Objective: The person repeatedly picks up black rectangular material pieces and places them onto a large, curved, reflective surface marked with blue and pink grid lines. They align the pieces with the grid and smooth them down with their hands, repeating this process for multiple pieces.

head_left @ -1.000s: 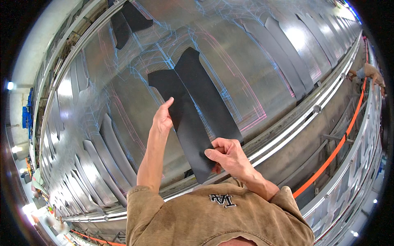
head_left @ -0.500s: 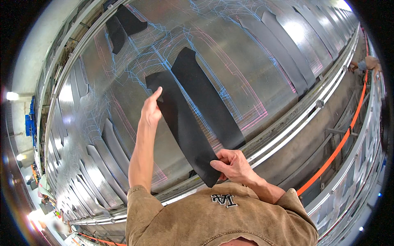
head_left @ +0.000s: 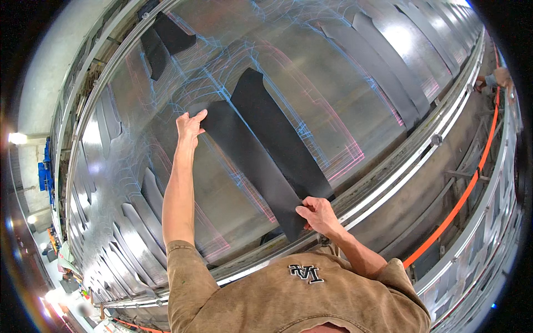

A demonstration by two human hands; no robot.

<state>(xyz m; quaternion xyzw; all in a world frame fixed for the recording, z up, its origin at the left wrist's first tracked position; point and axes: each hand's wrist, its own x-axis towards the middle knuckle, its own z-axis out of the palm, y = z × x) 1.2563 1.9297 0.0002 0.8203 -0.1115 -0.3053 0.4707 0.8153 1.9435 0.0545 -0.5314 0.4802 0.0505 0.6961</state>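
A long black flexible panel (head_left: 244,152) stretches between my hands over a grey metal table (head_left: 222,202) marked with thin blue and pink lines. My left hand (head_left: 190,127) pinches its far left corner between thumb and fingers. At the near end, my right hand (head_left: 321,216) grips the right edge, close to the table's front edge. A second black panel (head_left: 280,139) with an angled far end lies flat just right of the held one. Whether the held panel touches the table along its middle, I cannot tell.
More black pieces (head_left: 175,38) lie at the far left. Grey panels (head_left: 388,69) rest in rows to the right, and others (head_left: 141,222) to the left. A metal rail (head_left: 400,180) borders the table front. Beyond it runs an orange strip (head_left: 444,225). Another person's hand (head_left: 491,80) shows far right.
My left hand has moved left and slightly away, drawing the panel's far end straighter and flatter. My right hand has shifted slightly right and away with the near end.
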